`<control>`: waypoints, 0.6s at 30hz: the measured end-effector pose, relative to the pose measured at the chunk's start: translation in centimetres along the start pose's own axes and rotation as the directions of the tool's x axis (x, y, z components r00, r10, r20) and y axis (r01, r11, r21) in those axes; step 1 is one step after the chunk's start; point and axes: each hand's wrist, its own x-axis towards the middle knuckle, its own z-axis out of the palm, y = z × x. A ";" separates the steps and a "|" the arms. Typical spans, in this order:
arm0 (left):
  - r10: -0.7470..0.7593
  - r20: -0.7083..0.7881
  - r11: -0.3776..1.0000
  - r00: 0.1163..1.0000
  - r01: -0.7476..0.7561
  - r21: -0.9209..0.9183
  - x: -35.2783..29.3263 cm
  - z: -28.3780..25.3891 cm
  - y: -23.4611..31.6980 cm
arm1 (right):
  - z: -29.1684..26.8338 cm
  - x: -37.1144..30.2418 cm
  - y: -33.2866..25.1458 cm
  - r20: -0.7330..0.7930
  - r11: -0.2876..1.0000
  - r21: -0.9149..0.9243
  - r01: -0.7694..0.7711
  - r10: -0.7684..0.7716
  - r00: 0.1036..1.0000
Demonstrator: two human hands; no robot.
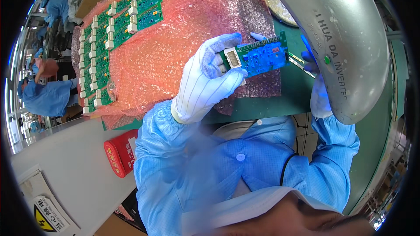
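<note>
My left hand (208,76), in a white striped glove, pinches a small green circuit board (264,56) at its left end, beside a white connector (232,58). Blue light falls across the board's face, which is tilted up beneath the lamp. My right hand (321,94), gloved, with dark blue fingertips, is to the right of the board and partly hidden by the lamp head. Its fingers close on a slim metal tool that looks like tweezers (301,64), pointing toward the board's right end. Whether the tool touches the board, I cannot tell.
A grey lamp head (358,39) hangs over the right side. Pink bubble wrap (175,43) covers much of the green table (258,105), with rows of circuit boards (98,57) at the left. A red box (120,154) stands lower left. Other people (48,98) work at far left.
</note>
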 end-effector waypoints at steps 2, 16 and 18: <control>0.069 -0.007 0.997 0.998 -0.069 0.018 0.0 0.2 -0.4 | -0.3 -0.5 -0.3 0.038 0.983 0.095 0.157 -0.161 0.986; 0.077 0.010 0.993 0.997 -0.078 0.090 -0.4 0.5 -0.9 | -1.6 -1.1 1.0 0.017 0.926 -0.356 -0.127 0.142 0.990; 0.086 0.007 0.991 0.996 -0.087 0.101 -0.4 0.6 -1.0 | -1.6 -1.1 1.3 0.001 0.919 -0.355 -0.170 0.182 0.983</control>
